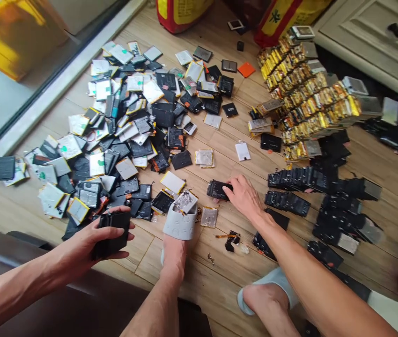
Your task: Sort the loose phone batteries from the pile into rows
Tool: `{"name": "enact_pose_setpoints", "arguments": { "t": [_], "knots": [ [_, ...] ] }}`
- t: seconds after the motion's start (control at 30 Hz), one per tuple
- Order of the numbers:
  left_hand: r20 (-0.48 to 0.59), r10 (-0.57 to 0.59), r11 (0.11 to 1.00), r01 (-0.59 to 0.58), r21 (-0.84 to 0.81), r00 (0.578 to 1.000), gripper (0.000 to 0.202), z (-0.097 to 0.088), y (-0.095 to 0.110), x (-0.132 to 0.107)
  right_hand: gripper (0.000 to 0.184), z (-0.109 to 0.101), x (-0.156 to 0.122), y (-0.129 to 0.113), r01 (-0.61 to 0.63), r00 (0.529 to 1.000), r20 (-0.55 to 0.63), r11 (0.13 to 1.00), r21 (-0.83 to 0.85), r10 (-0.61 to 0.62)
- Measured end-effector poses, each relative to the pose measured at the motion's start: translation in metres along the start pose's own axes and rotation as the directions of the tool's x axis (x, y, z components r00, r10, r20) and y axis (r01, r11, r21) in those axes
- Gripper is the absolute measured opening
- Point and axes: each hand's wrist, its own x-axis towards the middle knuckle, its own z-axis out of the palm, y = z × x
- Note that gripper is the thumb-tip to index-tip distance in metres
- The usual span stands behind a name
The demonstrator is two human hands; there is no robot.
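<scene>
My left hand grips a thick stack of black flat phone batteries above the floor at lower left. My right hand rests over a black battery lying on the floor, its fingers on the battery's right end. A large loose heap of mixed black, white and silver batteries spreads between my hands and the far wall. Tall stacks of gold-edged batteries and rows of black ones stand to the right.
My feet in pale slippers stand among the batteries, with a foil-covered battery and small scraps nearby. A dark sofa sits at lower left. A glass door frame, patterned sacks and a drawer cabinet border the wooden floor.
</scene>
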Motion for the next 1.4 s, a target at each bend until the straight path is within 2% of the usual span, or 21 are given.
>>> {"name": "enact_pose_setpoints", "arguments": {
  "t": [0.03, 0.1, 0.17, 0.23, 0.37, 0.47, 0.53, 0.6, 0.67, 0.73, 0.8, 0.87, 0.9, 0.97, 1.03, 1.07, 1.13, 1.23, 1.3, 1.37, 1.4],
  "knots": [
    [-0.023, -0.003, 0.999, 0.004, 0.035, 1.0, 0.069, -0.013, 0.011, -0.009, 0.02, 0.001, 0.002, -0.005, 0.015, 1.0, -0.027, 0.999, 0.037, -0.014],
    [-0.024, -0.027, 0.997, 0.029, 0.072, 0.999, 0.07, -0.026, 0.024, -0.02, 0.02, 0.003, 0.009, -0.026, 0.024, 0.999, -0.044, 0.988, 0.151, -0.017],
    [0.006, -0.04, 0.997, 0.039, 0.064, 0.999, 0.068, -0.026, 0.029, -0.024, 0.019, 0.01, 0.025, -0.06, 0.006, 1.0, -0.004, 0.959, 0.282, -0.005],
    [0.029, -0.028, 0.999, 0.027, 0.041, 0.999, 0.066, -0.022, 0.031, -0.023, 0.017, 0.024, 0.048, -0.104, -0.04, 0.999, 0.045, 0.926, 0.374, 0.024],
    [0.021, -0.027, 0.998, 0.026, 0.051, 0.999, 0.071, -0.019, 0.035, -0.019, 0.04, 0.062, 0.104, -0.191, -0.215, 0.976, 0.072, 0.884, 0.416, 0.203],
    [0.008, -0.036, 0.999, 0.036, 0.036, 0.999, 0.072, -0.024, 0.04, -0.015, 0.051, 0.081, 0.126, -0.225, -0.328, 0.939, 0.055, 0.835, 0.442, 0.34],
    [-0.019, -0.038, 0.999, 0.039, 0.02, 0.999, 0.069, -0.027, 0.042, -0.013, 0.042, 0.085, 0.125, -0.225, -0.355, 0.929, 0.098, 0.778, 0.519, 0.358],
    [-0.047, -0.049, 0.999, 0.049, 0.013, 0.998, 0.067, -0.029, 0.041, -0.012, 0.026, 0.085, 0.113, -0.211, -0.366, 0.927, 0.19, 0.678, 0.638, 0.322],
    [-0.049, -0.068, 0.998, 0.068, -0.001, 0.997, 0.069, -0.029, 0.039, -0.013, 0.017, 0.082, 0.094, -0.19, -0.393, 0.918, 0.294, 0.502, 0.771, 0.266],
    [-0.02, -0.091, 0.996, 0.09, -0.022, 0.996, 0.071, -0.028, 0.038, -0.014, 0.016, 0.078, 0.072, -0.169, -0.422, 0.904, 0.372, 0.307, 0.853, 0.208],
    [0.019, -0.107, 0.993, 0.108, -0.04, 0.994, 0.073, -0.027, 0.037, -0.015, 0.023, 0.074, 0.051, -0.153, -0.428, 0.902, 0.405, 0.209, 0.879, 0.148],
    [0.046, -0.111, 0.992, 0.113, -0.054, 0.993, 0.074, -0.026, 0.037, -0.016, 0.031, 0.07, 0.032, -0.144, -0.417, 0.908, 0.41, 0.239, 0.877, 0.08],
    [0.054, -0.106, 0.992, 0.11, -0.059, 0.993, 0.074, -0.026, 0.037, -0.016, 0.032, 0.068, 0.024, -0.143, -0.403, 0.912, 0.405, 0.301, 0.864, 0.061],
    [0.054, -0.095, 0.993, 0.098, -0.062, 0.994, 0.074, -0.027, 0.037, -0.015, 0.027, 0.064, 0.012, -0.146, -0.343, 0.931, 0.359, 0.506, 0.791, 0.07],
    [0.037, -0.088, 0.994, 0.09, -0.055, 0.995, 0.07, -0.03, 0.037, -0.012, 0.024, 0.062, 0.004, -0.155, -0.258, 0.96, 0.255, 0.729, 0.634, 0.118],
    [0.027, -0.088, 0.995, 0.089, -0.052, 0.996, 0.068, -0.032, 0.036, -0.011, 0.025, 0.062, 0.001, -0.161, -0.22, 0.972, 0.196, 0.808, 0.546, 0.132],
    [0.011, -0.097, 0.994, 0.097, -0.047, 0.995, 0.064, -0.035, 0.034, -0.009, 0.028, 0.064, -0.002, -0.175, -0.162, 0.985, 0.118, 0.899, 0.408, 0.124],
    [-0.006, -0.111, 0.994, 0.111, -0.023, 0.994, 0.059, -0.038, 0.029, -0.006, 0.032, 0.068, -0.003, -0.189, -0.098, 0.992, 0.109, 0.946, 0.31, 0.067],
    [-0.012, -0.116, 0.993, 0.116, 0.003, 0.993, 0.053, -0.039, 0.026, -0.006, 0.032, 0.07, 0.0, -0.191, -0.075, 0.99, 0.138, 0.938, 0.339, 0.029],
    [-0.019, -0.113, 0.993, 0.113, 0.027, 0.993, 0.048, -0.038, 0.025, -0.005, 0.028, 0.067, 0.004, -0.186, -0.127, 0.98, 0.196, 0.881, 0.455, 0.04],
    [-0.025, -0.104, 0.994, 0.105, 0.036, 0.994, 0.047, -0.038, 0.025, -0.005, 0.025, 0.064, 0.006, -0.182, -0.166, 0.971, 0.236, 0.825, 0.54, 0.041]
  ]
}}
